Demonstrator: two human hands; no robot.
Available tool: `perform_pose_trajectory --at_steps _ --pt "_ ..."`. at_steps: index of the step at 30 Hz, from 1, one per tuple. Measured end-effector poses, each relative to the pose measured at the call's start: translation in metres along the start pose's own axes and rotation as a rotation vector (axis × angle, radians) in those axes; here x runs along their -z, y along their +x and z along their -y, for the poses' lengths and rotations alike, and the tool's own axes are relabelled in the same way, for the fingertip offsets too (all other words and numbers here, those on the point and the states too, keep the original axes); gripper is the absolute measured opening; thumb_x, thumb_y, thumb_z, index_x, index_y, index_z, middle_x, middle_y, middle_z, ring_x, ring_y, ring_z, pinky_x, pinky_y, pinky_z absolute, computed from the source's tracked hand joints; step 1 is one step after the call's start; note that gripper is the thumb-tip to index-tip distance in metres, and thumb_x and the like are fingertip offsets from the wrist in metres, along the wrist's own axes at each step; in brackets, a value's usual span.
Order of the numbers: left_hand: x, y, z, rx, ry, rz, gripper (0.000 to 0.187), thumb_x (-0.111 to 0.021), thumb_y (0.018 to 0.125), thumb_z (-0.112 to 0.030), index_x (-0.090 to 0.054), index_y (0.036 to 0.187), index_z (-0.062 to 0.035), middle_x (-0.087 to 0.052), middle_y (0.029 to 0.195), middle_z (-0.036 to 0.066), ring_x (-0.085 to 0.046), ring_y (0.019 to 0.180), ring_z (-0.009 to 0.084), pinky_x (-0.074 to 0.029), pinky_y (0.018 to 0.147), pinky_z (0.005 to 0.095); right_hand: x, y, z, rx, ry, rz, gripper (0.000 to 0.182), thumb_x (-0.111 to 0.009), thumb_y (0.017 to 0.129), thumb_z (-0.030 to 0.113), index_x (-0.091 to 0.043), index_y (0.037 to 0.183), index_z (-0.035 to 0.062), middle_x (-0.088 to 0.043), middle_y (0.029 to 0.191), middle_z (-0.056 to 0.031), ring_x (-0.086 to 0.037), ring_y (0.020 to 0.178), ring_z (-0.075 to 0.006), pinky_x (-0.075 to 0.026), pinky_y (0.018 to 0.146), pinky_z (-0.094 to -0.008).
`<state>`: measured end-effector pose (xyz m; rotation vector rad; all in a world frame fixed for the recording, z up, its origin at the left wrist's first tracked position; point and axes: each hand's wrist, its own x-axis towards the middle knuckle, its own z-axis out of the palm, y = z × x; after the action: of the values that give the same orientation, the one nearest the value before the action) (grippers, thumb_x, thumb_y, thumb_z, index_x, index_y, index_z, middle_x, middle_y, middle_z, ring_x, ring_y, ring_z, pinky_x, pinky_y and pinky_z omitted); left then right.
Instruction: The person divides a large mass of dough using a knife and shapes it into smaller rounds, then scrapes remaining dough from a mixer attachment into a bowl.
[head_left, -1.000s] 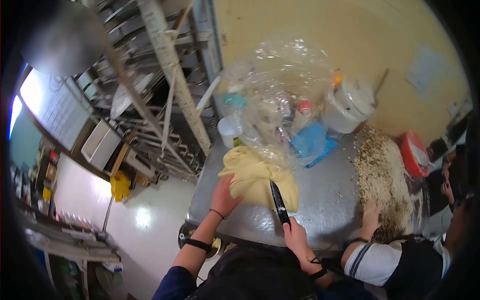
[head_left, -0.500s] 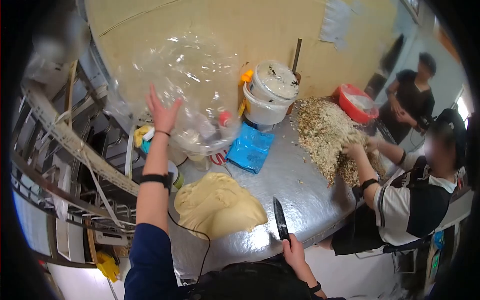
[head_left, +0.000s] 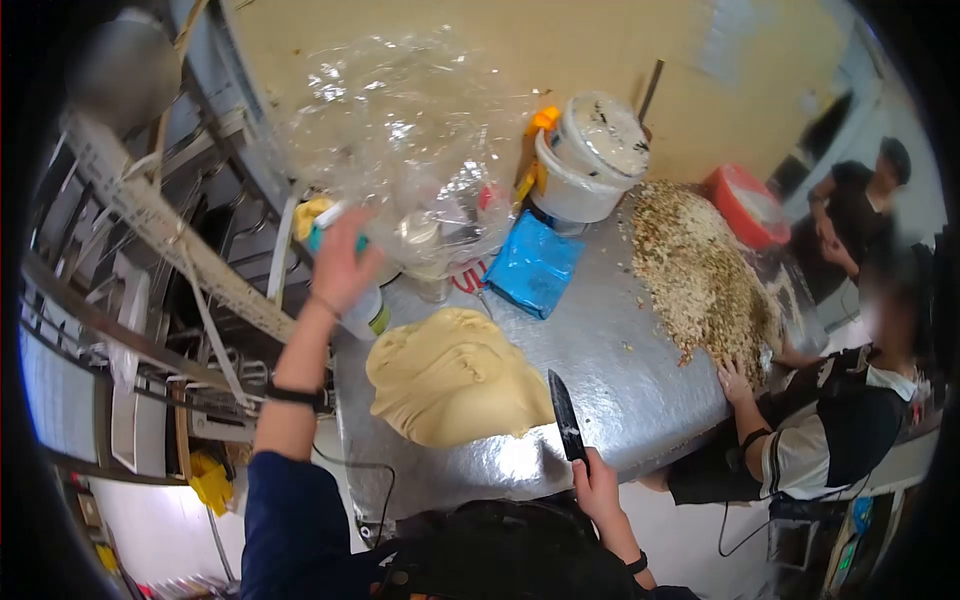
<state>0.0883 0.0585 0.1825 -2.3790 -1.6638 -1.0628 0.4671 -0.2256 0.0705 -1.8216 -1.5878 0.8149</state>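
My right hand [head_left: 597, 484] is wrapped round the handle of a black-bladed knife [head_left: 565, 410], its blade pointing away from me over the metal table. Just left of the blade lies a large lump of pale dough [head_left: 455, 385]. My left hand [head_left: 345, 265], blurred by motion, is beyond the dough at the table's left side. Its fingers look stretched out, with nothing visible in them. Close below that hand stands a tub with a green label [head_left: 378, 318], partly hidden. Crumpled clear plastic sheeting [head_left: 400, 130] rises to the right of the left hand, over a clear jar [head_left: 425, 258].
A blue packet [head_left: 535, 265] lies on the metal table [head_left: 620, 385] before stacked white buckets [head_left: 580, 185]. At right are a heap of chopped nuts or grains [head_left: 695, 265], a red bowl [head_left: 750, 208] and a co-worker [head_left: 830, 430]. Another person stands behind. Metal racks [head_left: 190, 250] flank the left.
My left hand has come down and away from the plastic sheeting, towards the tub. The knife stays in my right hand. The co-worker's hands have moved nearer the table's edge.
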Motion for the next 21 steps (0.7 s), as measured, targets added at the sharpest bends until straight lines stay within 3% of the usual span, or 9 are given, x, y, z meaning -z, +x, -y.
perform_pose_trajectory --at_steps 1,2,6,7,9,10,14,16,21 --pt "0.001 -0.035 -0.011 0.021 -0.045 0.135 0.056 -0.064 0.073 -0.022 -0.044 0.122 -0.0053 -0.048 0.120 0.016 -0.042 0.115 0.0326 -0.034 0.097 0.0395 -0.001 0.004 0.003 0.036 -0.024 0.028 0.016 -0.047 0.087 0.017 -0.050 0.086 0.0020 -0.051 0.054 -0.0137 -0.054 0.050 -0.0297 -0.040 0.048 -0.0361" --pt "0.004 -0.068 -0.034 0.230 -0.289 0.283 0.058 -0.066 0.071 -0.022 -0.044 0.122 -0.0054 -0.049 0.119 0.016 -0.044 0.114 0.0326 -0.034 0.097 0.0393 -0.001 0.008 0.009 0.054 -0.026 0.047 0.016 -0.047 0.087 0.017 -0.050 0.086 0.0020 -0.051 0.054 -0.0137 -0.054 0.050 -0.0297 -0.040 0.048 -0.0361" --pt "-0.063 -0.216 -0.048 0.276 -0.131 0.483 0.083 -0.074 0.056 -0.040 -0.039 0.127 -0.0151 -0.046 0.121 0.017 -0.044 0.112 0.0350 -0.034 0.096 0.0422 -0.011 0.026 0.038 0.156 -0.069 0.192 0.019 -0.047 0.086 0.020 -0.050 0.091 0.0022 -0.054 0.064 -0.0200 -0.055 0.060 -0.0390 -0.042 0.055 -0.0444" --pt "-0.063 -0.222 -0.062 0.296 -0.132 0.467 0.083 -0.074 0.056 -0.040 -0.039 0.127 -0.0151 -0.046 0.121 0.017 -0.044 0.112 0.0350 -0.034 0.096 0.0422 -0.014 0.032 0.046 0.199 -0.062 0.225 0.023 -0.046 0.086 0.023 -0.051 0.094 0.0023 -0.056 0.070 -0.0233 -0.055 0.066 -0.0425 -0.043 0.060 -0.0493" --pt "-0.064 -0.228 -0.088 0.383 0.227 0.340 0.087 -0.075 0.051 -0.043 -0.040 0.127 -0.0195 -0.051 0.110 0.015 -0.046 0.105 0.0336 -0.036 0.090 0.0467 -0.023 0.044 0.067 0.227 -0.143 0.278 0.021 -0.046 0.086 0.022 -0.050 0.095 0.0030 -0.057 0.070 -0.0235 -0.055 0.067 -0.0434 -0.043 0.061 -0.0500" --pt "-0.064 -0.222 -0.089 0.478 0.201 0.383 0.078 -0.074 0.052 -0.037 -0.043 0.123 -0.0245 -0.051 0.109 0.013 -0.048 0.103 0.0309 -0.037 0.084 0.0494 -0.028 0.051 0.079 0.287 -0.194 0.279 0.020 -0.045 0.086 0.021 -0.049 0.095 0.0035 -0.057 0.069 -0.0228 -0.055 0.067 -0.0427 -0.043 0.060 -0.0495" --pt "-0.069 -0.230 -0.072 0.559 0.154 0.501 0.068 -0.071 0.057 -0.035 -0.044 0.119 -0.0225 -0.053 0.105 0.011 -0.053 0.096 0.0316 -0.041 0.079 0.0467 -0.058 0.077 0.131 0.409 -0.338 0.348 0.018 -0.043 0.088 0.020 -0.047 0.095 0.0033 -0.058 0.068 -0.0197 -0.057 0.065 -0.0384 -0.045 0.058 -0.0472" --pt "-0.074 -0.245 -0.066 0.584 0.087 0.433 0.050 -0.067 0.061 -0.030 -0.050 0.107 -0.0189 -0.058 0.089 0.010 -0.058 0.083 0.0301 -0.044 0.073 0.0437 -0.080 0.086 0.135 0.470 -0.539 0.393 0.016 -0.042 0.086 0.015 -0.047 0.094 0.0015 -0.060 0.068 -0.0172 -0.060 0.064 -0.0342 -0.046 0.057 -0.0448" --pt "-0.072 -0.291 -0.074 0.618 0.004 0.253 0.038 -0.065 0.063 -0.028 -0.053 0.096 -0.0142 -0.060 0.076 0.011 -0.059 0.073 0.0306 -0.045 0.068 0.0417 -0.130 0.080 0.101 0.525 -0.641 0.507 0.012 -0.041 0.080 0.009 -0.045 0.087 0.0006 -0.060 0.064 -0.0186 -0.061 0.062 -0.0349 -0.049 0.056 -0.0447"
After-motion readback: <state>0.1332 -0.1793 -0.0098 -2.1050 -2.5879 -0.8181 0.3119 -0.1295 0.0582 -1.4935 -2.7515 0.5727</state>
